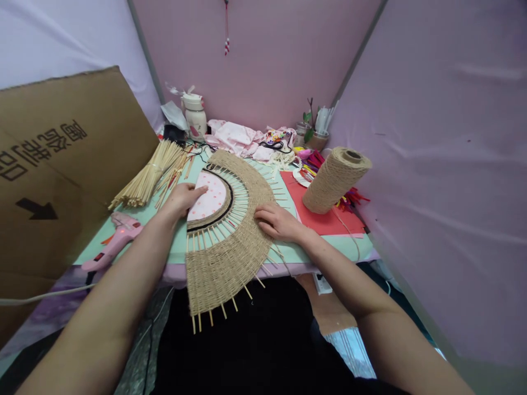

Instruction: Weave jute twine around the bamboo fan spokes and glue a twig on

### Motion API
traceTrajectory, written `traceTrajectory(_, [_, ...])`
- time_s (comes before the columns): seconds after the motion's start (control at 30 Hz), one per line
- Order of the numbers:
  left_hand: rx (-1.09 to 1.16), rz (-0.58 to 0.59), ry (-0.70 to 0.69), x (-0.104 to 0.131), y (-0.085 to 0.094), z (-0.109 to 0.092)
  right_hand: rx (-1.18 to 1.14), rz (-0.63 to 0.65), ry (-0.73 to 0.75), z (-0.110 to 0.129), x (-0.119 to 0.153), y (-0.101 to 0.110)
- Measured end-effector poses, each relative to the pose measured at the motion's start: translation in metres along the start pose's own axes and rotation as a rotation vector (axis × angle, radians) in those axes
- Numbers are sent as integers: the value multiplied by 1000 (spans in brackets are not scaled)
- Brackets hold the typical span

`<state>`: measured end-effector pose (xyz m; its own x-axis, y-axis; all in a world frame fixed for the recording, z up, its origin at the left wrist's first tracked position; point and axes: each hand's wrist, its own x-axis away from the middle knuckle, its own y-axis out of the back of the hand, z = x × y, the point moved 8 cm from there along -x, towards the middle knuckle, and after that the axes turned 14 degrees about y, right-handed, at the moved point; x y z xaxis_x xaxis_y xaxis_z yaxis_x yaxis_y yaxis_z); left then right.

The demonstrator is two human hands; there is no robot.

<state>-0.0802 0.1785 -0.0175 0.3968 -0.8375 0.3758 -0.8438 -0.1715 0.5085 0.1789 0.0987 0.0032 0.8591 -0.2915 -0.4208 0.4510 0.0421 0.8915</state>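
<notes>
Pinching woven fan with left hand, right hand on it, grip unclear

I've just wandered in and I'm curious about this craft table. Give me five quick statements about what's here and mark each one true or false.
1. The left hand has its thumb on the dotted half-circle. True.
2. The twine spool stands on red paper. True.
3. The right hand is wrapped around the spool. False: it rests on the woven band.
4. The glue gun is black all over. False: its body is mostly pink.
5. The large bundle of sticks lies between the cardboard and the woven band. True.
</notes>
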Motion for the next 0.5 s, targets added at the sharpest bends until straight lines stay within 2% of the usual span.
traceTrajectory(0.3, [75,59,36,-2,-5,4,-3,2,-21,-5,-1,3])
traceTrajectory(0.5, [91,56,27,-4,-5,5,-3,23,-29,-13,-4,-3])
